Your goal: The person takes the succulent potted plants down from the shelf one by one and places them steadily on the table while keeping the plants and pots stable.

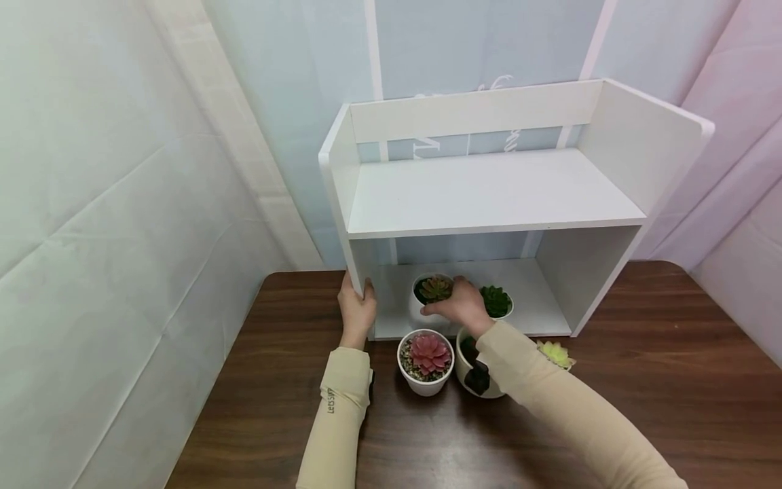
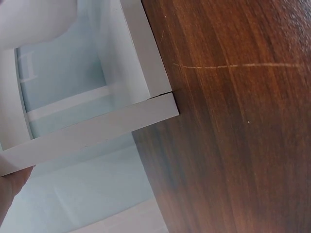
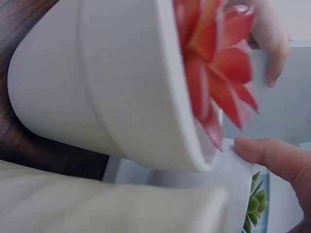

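Note:
My left hand (image 1: 357, 309) grips the front edge of the left side panel of a white two-tier shelf (image 1: 489, 193). In the left wrist view, only a bit of that hand (image 2: 13, 187) shows behind the panel edge (image 2: 97, 125). My right hand (image 1: 459, 303) holds a white pot (image 1: 420, 316) by its rim, thumb in front, in the lower compartment. An orange-green succulent (image 1: 436, 288) fills this pot. Just right of the hand sits another pot with a dark green succulent (image 1: 495, 300). The right wrist view shows the thumb (image 3: 272, 154) beside the green leaves (image 3: 257, 201).
On the brown table (image 1: 256, 407) before the shelf stand a white pot with a pink-red succulent (image 1: 429, 354) and a pot with a dark plant (image 1: 479, 377), partly behind my right sleeve. A yellow-green succulent (image 1: 556, 353) shows beyond the sleeve. Hanging cloth (image 1: 122, 204) borders the table.

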Demonstrator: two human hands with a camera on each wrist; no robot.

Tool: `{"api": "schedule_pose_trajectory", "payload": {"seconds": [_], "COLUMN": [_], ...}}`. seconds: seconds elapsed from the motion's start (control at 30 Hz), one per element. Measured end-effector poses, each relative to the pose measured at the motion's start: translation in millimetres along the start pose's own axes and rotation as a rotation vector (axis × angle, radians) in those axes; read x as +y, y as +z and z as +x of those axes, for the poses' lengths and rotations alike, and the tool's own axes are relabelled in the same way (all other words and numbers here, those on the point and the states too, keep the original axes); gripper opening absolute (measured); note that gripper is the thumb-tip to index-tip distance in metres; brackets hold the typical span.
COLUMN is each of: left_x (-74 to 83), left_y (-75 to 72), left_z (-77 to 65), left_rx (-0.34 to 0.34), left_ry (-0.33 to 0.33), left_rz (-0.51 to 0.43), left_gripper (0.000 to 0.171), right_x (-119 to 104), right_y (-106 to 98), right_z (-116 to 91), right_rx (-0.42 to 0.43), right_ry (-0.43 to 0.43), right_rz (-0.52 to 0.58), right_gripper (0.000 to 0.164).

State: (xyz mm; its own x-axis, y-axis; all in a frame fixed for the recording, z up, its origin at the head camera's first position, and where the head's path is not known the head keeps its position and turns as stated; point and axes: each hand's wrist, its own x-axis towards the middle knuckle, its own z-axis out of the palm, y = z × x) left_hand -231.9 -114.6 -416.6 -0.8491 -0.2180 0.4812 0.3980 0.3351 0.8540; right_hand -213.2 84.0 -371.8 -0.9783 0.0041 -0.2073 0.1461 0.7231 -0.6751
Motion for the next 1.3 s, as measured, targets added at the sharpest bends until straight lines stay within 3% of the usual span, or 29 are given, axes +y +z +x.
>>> {"api": "schedule_pose_trajectory", "payload": {"seconds": [0.57, 0.87, 1.3], "left_x": [3.2, 2.3, 1.5], "left_y": [-0.3, -0.1, -1.0], "left_z": [0.0, -0.2, -1.6], "left_rx": [-0.005, -0.004, -0.017], "left_ry": [-0.009, 0.002, -0.031], "left_rz": [-0.012, -0.008, -0.009], "left_gripper": [0.04, 0.04, 0.041], "right_x": [-5.0, -5.9, -12.0], "right_y": [-24.2, -32.1, -38.9], "right_z": [-9.1, -22.2, -41.0], "right_rx": [0.028, 0.029, 0.079], "right_ry": [-0.001, -0.04, -0.126], "right_rz": [0.063, 0.156, 0.178], "right_gripper": [0.098, 0.098, 0.094]}}
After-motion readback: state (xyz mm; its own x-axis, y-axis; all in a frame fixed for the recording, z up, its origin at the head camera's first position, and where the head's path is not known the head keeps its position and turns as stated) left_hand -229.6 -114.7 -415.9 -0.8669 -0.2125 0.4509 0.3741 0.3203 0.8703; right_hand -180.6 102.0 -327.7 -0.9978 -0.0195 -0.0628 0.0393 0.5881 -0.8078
